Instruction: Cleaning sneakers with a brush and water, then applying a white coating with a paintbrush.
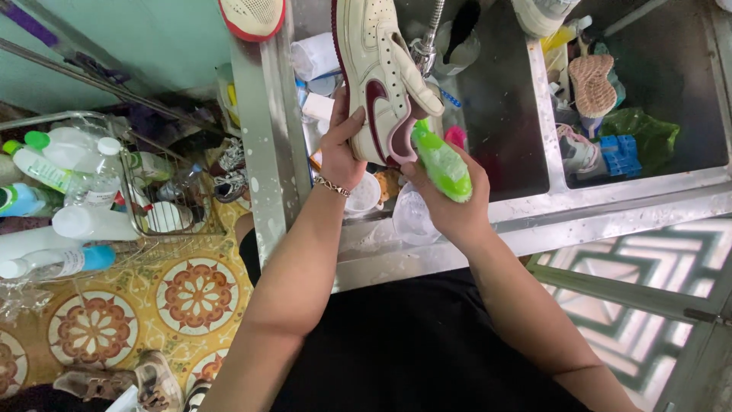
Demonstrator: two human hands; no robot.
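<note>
bottles [72,179] of plastic, white and blue with coloured caps, lie in a wire basket [164,210] at the left edge of the frame, above a floor of patterned tiles [197,296]. right of them, near the middle, the left hand [341,152] with a thin bracelet [332,186] is closed around the heel side of a cream sneaker [379,72] with dark red trim, held up over a steel sink [633,198]. just right, the right hand [450,207] is wrapped around a green brush [442,163], and its top end touches the lower side of the sneaker. at the upper right, in the second basin, a pink shoe sole [592,85] lies near a blue brush [619,155] and a green bag [648,130].
</note>
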